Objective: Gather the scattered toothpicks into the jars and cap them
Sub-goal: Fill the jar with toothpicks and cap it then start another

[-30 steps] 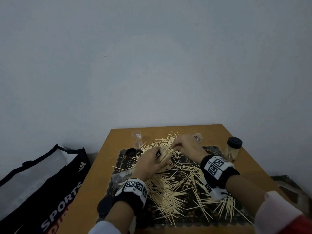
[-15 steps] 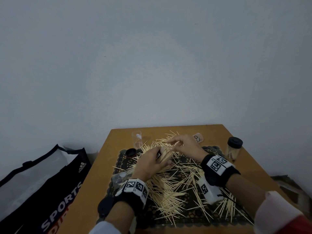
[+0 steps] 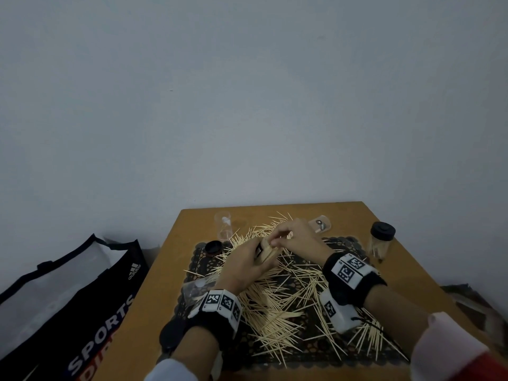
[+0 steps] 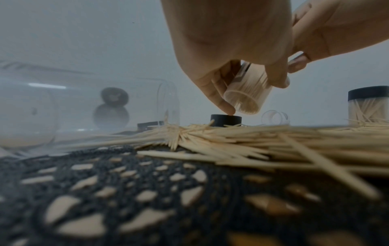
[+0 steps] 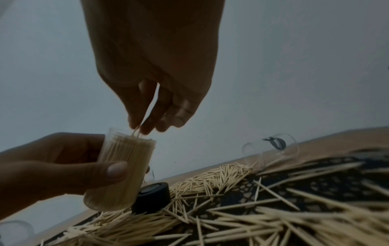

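Observation:
My left hand (image 3: 248, 264) grips a clear jar (image 5: 124, 169) packed full of toothpicks, held tilted above the mat; the same jar (image 4: 246, 94) shows in the left wrist view. My right hand (image 3: 291, 235) pinches a toothpick (image 5: 148, 113) and holds its tip at the jar's open mouth. Scattered toothpicks (image 3: 277, 303) cover the dark lace mat (image 3: 310, 350). A loose black cap (image 5: 152, 197) lies on the mat just below the held jar. A capped jar (image 3: 381, 243) with toothpicks stands at the right.
An empty clear jar (image 3: 224, 225) stands at the back left, another (image 3: 320, 224) lies on its side at the back, and a third (image 3: 196, 288) lies at the mat's left edge. The wooden table (image 3: 412, 273) drops off at left, beside a black sports bag (image 3: 68, 303).
My right hand has shifted slightly left toward the jar's mouth with a toothpick. My left hand has stayed in place with the jar.

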`<state>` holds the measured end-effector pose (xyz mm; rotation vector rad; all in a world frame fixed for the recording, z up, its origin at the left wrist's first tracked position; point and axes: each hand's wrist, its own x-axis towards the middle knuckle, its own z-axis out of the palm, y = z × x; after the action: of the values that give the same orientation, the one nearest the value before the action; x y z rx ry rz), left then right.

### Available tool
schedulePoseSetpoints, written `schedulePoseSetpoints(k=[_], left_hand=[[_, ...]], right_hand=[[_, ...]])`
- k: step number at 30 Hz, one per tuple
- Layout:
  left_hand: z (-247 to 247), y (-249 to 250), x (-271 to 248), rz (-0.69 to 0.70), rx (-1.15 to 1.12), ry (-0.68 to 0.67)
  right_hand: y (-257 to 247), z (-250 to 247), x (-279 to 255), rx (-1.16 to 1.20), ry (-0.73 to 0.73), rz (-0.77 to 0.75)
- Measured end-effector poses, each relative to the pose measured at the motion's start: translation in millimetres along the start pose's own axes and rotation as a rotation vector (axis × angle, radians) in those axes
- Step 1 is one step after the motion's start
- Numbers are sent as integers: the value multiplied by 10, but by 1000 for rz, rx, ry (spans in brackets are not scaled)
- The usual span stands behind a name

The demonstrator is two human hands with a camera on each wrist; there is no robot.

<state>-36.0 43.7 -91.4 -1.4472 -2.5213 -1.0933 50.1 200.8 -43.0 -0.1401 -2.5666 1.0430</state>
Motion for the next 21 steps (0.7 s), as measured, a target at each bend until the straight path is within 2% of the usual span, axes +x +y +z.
schedulePoseSetpoints(k=[4,8,9,11,14,21], left_hand=[[3,-11,14,-13,-39,31],[-4,2,14,10,-88,53],[-4,6,15,18,-99,53],[6,-5,19,25,-107,28],[22,-54,19,10,-56,-13],[29,-96,21,32,18,11]], right_hand=[[33,-44,-28,54,99,32],[6,-40,-75,148,-142,104],[2,-33,-81,191,-165,115],[-20,-26,-79,197,-119,125],[-30,-20,-73,-50,0,81],[-45,-44,-68,-29,-39,63]])
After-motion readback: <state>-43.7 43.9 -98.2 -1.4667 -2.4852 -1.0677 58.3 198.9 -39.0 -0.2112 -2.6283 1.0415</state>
